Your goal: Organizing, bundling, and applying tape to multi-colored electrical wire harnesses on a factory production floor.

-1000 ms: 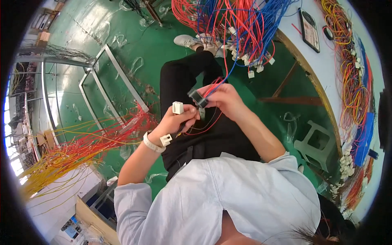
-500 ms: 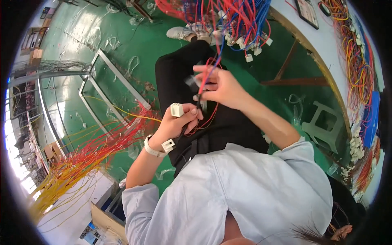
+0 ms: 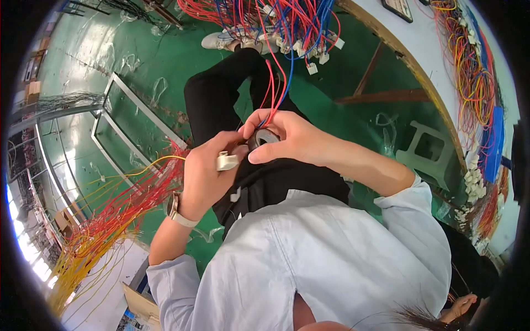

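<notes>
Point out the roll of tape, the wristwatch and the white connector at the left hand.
roll of tape (image 3: 266, 137): head view, on its grey rim between the fingers.
wristwatch (image 3: 173, 206): head view, on its case at the left wrist.
white connector (image 3: 226, 161): head view, on its flat side.

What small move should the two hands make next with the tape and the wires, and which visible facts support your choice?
Probably pass the tape roll once around the red and blue wires. The right hand pinches the roll right where the wires run down into its fingers, and the left hand sits beside it, with a small white piece at its fingertips. Whether tape is already on the wires cannot be seen.
</notes>
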### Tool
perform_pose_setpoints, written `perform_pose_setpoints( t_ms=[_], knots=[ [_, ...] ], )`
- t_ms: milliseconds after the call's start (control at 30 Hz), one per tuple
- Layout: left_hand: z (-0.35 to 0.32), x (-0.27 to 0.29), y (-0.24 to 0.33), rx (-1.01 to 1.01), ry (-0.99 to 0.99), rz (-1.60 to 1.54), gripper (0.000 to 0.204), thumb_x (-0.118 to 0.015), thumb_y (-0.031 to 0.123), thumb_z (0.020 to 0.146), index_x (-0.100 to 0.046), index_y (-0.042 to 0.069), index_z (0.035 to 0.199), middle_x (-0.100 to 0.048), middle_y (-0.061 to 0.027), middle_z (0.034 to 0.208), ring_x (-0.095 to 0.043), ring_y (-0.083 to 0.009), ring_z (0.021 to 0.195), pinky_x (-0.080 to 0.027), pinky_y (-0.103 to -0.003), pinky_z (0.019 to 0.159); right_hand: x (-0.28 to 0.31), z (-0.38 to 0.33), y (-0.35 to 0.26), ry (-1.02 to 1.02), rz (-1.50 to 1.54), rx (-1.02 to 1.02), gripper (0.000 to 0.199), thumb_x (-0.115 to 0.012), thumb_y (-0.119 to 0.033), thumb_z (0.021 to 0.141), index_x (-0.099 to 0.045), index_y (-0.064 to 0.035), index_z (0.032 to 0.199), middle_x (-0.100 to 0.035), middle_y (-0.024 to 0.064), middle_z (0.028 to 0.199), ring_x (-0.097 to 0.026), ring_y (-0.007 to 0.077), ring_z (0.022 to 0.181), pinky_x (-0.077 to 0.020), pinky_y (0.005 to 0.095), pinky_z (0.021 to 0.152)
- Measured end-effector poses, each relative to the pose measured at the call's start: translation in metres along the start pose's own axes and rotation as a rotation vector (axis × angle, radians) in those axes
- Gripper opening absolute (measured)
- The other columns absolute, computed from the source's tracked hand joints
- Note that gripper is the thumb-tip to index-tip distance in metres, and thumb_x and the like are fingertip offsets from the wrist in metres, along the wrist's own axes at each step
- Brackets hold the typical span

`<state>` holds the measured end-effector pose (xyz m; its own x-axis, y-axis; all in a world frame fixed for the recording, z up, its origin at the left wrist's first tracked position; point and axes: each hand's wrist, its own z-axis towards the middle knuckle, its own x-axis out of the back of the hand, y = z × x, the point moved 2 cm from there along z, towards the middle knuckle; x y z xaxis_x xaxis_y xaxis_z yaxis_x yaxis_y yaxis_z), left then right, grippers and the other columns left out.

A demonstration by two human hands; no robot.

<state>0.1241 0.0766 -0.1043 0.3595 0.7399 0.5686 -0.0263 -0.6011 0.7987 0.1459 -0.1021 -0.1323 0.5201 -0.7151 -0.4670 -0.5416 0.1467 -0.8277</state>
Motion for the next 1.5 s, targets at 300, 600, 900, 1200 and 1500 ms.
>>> perform_pose_setpoints(
  t_ms=[300,600,900,1200,1500],
  knots=[
    [0.019,0.0,0.007,0.231,-0.343,-0.424,0.016,-0.053,0.01,0.092,-0.056,-0.002,0.083,-0.057,-0.0031,0.065,-0.047,-0.0053,0.049,-0.036,-0.021,0.046,0.024,-0.014,0.003,0.05,-0.028,0.042,0.049,-0.065,0.001,0.073,-0.054,0.0013,0.121,-0.061,0.0048,0.105,-0.056,0.0116,0.101,-0.0444,0.0264,0.088],
    [0.003,-0.013,0.016,0.458,-0.438,-1.351,0.024,-0.049,0.021,0.097,-0.054,0.001,0.085,-0.04,0.0069,0.053,-0.032,-0.0017,0.044,-0.022,-0.02,0.044,0.021,0.039,-0.007,0.08,0.07,0.166,0.036,-0.066,-0.023,0.088,-0.061,0.0038,0.112,-0.064,0.0128,0.112,-0.061,0.0197,0.104,-0.0496,0.0315,0.088],
    [0.005,-0.002,0.0,0.444,-0.304,-1.37,0.025,-0.051,0.026,0.096,-0.053,0.005,0.083,-0.037,0.0085,0.05,-0.029,-0.0007,0.042,-0.019,-0.02,0.041,0.018,0.007,-0.045,-0.125,-0.034,0.239,0.014,-0.07,-0.008,0.075,-0.065,-0.0004,0.086,-0.061,0.0126,0.101,-0.057,0.0201,0.1,-0.0426,0.0305,0.086],
    [-0.005,-0.018,0.005,0.345,-0.459,-1.418,0.028,-0.05,0.024,0.098,-0.051,0.004,0.079,-0.036,0.0078,0.049,-0.028,-0.0009,0.041,-0.018,-0.02,0.041,0.014,0.013,-0.037,0.34,-0.155,0.424,0.065,-0.073,0.008,0.069,-0.051,-0.0001,0.13,-0.062,0.0103,0.112,-0.059,0.0158,0.103,-0.0475,0.0315,0.092],
    [0.001,-0.002,-0.001,0.395,-0.26,-1.572,0.02,-0.051,0.021,0.096,-0.051,0.005,0.085,-0.036,0.0065,0.051,-0.029,-0.0033,0.042,-0.021,-0.02,0.04,0.015,-0.003,-0.046,-0.125,0.113,0.259,0.017,-0.067,-0.015,0.077,-0.059,-0.0013,0.084,-0.053,0.0195,0.116,-0.052,0.0277,0.117,-0.0435,0.0382,0.094]
  ],
)
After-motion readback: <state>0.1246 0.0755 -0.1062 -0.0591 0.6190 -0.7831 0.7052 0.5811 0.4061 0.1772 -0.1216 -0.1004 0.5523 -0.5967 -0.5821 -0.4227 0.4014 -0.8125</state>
